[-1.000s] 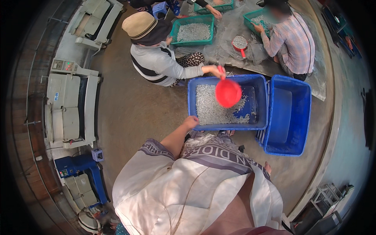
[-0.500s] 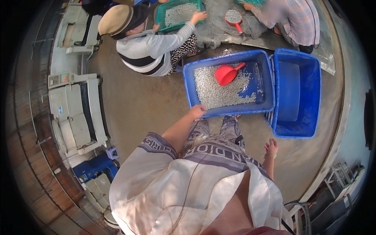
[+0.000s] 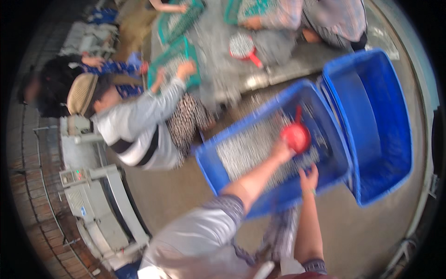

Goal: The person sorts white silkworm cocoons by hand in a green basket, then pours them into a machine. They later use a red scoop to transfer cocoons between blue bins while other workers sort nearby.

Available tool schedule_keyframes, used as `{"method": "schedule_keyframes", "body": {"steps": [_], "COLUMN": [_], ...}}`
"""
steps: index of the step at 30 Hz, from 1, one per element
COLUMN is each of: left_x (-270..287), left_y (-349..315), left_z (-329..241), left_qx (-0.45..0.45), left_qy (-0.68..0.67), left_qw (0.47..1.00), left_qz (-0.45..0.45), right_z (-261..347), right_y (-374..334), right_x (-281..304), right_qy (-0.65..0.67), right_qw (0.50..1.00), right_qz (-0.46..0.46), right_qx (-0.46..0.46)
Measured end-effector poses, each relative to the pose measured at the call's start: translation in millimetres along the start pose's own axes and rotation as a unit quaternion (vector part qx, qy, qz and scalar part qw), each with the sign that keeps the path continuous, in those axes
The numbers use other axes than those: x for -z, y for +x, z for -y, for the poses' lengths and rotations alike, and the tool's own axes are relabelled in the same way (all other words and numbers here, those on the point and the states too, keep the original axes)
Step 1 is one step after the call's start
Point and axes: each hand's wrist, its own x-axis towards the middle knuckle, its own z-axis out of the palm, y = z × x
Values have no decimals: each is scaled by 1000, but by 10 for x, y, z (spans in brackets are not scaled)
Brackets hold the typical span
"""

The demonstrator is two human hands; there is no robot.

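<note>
A red scoop (image 3: 298, 138) with a short handle is inside the blue bin (image 3: 253, 208), over a bed of small whitish pieces (image 3: 246, 151). My left hand (image 3: 281, 151) reaches across the near side and grips the edge of the scoop's bowl; motion blurs the fingers. The scoop's handle points away from me. Close by, my right hand (image 3: 309, 178) is over the bin's near side, its thumb and fingers apart, holding nothing.
Nested blue bins (image 3: 371, 125) stand right of the pellet bin. One person (image 3: 139, 121) at the left works with a green basket (image 3: 194, 56); others sit around a plastic-covered surface. Another red scoop (image 3: 242, 46) filled with pieces lies there. Grey machines (image 3: 100, 209) line the left.
My view has turned left and closer to the bin. My left hand left the bin's rim and took hold of the scoop, which shifted rightward. My right hand came up over the bin.
</note>
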Motion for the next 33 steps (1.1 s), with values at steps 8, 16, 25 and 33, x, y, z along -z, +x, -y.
{"method": "schedule_keyframes", "body": {"steps": [8, 16, 25, 33], "left_x": [-196, -164, -648, -236], "left_y": [304, 449, 837, 714], "left_z": [6, 1059, 937, 762], "left_qx": [31, 74, 121, 221], "left_qy": [10, 19, -263, -521], "left_qw": [995, 992, 945, 809], "left_qz": [91, 98, 153, 159], "right_z": [-1831, -880, -1275, -604], "right_y": [1256, 1575, 1510, 1112], "right_x": [142, -264, -427, -215], "right_qy": [-70, -314, 42, 265], "right_qw": [973, 922, 971, 855], "right_qz": [-66, -87, -120, 19], "right_qx": [-211, -208, -205, -445]}}
